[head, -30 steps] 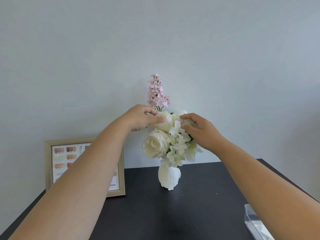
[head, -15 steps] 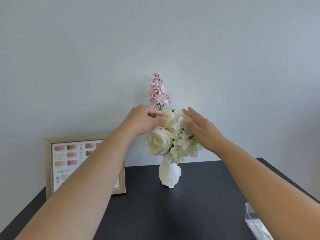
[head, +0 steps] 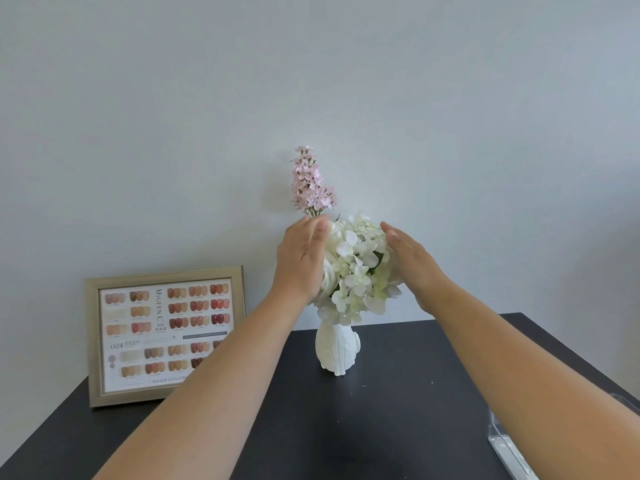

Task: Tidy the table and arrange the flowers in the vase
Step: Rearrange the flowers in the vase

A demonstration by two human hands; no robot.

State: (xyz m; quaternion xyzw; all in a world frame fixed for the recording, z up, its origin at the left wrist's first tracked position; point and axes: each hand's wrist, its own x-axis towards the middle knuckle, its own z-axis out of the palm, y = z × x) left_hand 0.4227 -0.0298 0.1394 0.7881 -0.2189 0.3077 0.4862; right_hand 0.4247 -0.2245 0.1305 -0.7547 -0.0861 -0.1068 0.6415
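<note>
The framed colour chart reads "MIGEEN C" and "024".

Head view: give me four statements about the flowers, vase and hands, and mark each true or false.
1. The white flowers stand in the white vase. True.
2. The pink flower spike lies flat on the table. False: it rises upright above the white blooms.
3. The left hand and right hand flank the bouquet with open fingers. True.
4. The picture frame stands right of the vase. False: it stands to the left, against the wall.
</note>
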